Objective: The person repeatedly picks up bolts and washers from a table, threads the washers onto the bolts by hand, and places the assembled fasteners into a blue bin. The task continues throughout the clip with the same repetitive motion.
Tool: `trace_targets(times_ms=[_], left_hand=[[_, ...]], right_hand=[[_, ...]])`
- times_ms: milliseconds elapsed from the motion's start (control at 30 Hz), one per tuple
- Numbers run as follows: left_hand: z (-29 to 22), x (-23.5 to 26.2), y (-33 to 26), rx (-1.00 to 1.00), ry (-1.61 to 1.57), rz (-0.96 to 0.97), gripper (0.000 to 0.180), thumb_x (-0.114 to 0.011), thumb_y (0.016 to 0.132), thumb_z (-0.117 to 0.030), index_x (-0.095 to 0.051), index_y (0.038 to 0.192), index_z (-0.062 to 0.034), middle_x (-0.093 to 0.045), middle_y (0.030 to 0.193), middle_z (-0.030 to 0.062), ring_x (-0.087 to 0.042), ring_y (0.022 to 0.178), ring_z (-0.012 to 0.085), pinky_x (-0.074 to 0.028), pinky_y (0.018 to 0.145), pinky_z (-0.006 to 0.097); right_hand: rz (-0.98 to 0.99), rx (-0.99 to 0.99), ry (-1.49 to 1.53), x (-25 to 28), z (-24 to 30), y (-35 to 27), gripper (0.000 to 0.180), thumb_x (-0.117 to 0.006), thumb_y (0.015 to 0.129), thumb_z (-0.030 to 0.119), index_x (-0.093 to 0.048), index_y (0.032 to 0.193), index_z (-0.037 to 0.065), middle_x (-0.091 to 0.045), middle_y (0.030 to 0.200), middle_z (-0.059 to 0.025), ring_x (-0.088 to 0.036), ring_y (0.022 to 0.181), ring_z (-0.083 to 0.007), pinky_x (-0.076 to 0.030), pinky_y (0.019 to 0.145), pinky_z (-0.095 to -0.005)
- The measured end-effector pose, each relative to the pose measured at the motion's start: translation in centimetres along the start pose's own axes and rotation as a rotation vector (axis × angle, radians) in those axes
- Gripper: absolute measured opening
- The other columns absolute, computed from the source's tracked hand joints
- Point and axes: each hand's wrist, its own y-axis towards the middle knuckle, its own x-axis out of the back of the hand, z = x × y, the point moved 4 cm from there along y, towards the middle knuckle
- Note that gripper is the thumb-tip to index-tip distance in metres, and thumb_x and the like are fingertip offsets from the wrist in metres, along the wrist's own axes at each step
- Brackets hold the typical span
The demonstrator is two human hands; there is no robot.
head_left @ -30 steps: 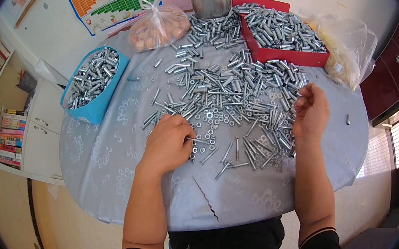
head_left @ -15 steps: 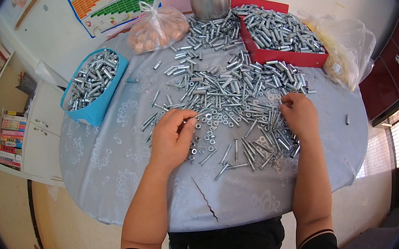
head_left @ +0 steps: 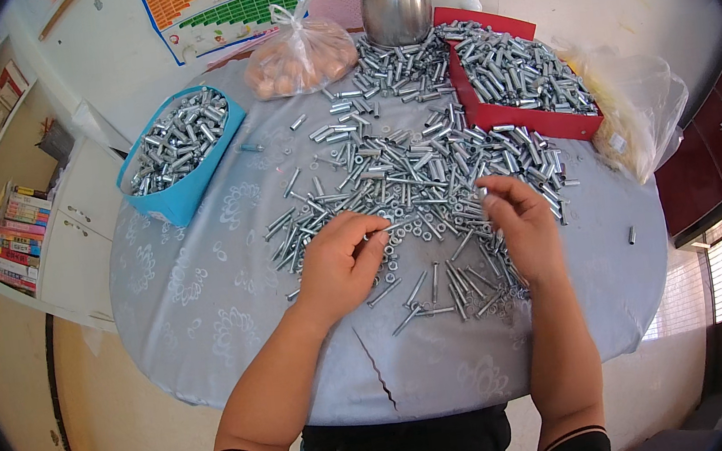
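The table (head_left: pixel 192 307) is carrying a pile of metal parts (head_left: pixel 408 167). Toward the table's near edge, the left hand (head_left: pixel 343 263) and right hand (head_left: pixel 526 224) are drawing closer, remaining apart. The right's grip is staying unclear; the left is pinching a bolt (head_left: pixel 405 222) over the pile, apparently readying two-handed work.
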Motion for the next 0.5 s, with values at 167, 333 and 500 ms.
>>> trace_targets(times_ms=[167, 333, 500], left_hand=[[-0.3, -0.1, 0.0, -0.004, -0.002, -0.002, 0.015, -0.064, 0.085, -0.005, -0.068, 0.098, -0.0001, -0.063, 0.083, 0.0079, -0.058, 0.069, 0.0163, -0.046, 0.063, 0.028], [-0.2, -0.2, 0.0, -0.018, 0.008, -0.005, 0.015, -0.064, 0.084, -0.004, -0.068, 0.098, -0.0003, -0.063, 0.083, 0.0081, -0.059, 0.069, 0.0173, -0.046, 0.063, 0.028], [-0.4, -0.4, 0.0, -0.063, 0.01, 0.006, 0.015, -0.065, 0.083, -0.003, -0.068, 0.098, -0.0006, -0.065, 0.084, 0.0089, -0.06, 0.068, 0.0178, -0.047, 0.062, 0.028]], right_hand=[[0.064, -0.016, 0.204, -2.3, -0.7, -1.0, 0.015, -0.064, 0.088, 0.002, -0.061, 0.103, 0.0, -0.061, 0.078, -0.0006, -0.055, 0.065, -0.0066, -0.045, 0.059, -0.0215], [0.138, -0.071, 0.253, -3.0, -1.1, -1.1, 0.015, -0.063, 0.088, 0.001, -0.061, 0.103, 0.0, -0.065, 0.082, -0.0031, -0.058, 0.067, -0.008, -0.047, 0.06, -0.0222], [0.206, -0.086, 0.237, -3.6, -1.2, -1.5, 0.017, -0.063, 0.088, 0.001, -0.062, 0.106, 0.0, -0.067, 0.086, -0.0043, -0.059, 0.07, -0.0082, -0.048, 0.062, -0.0223]])
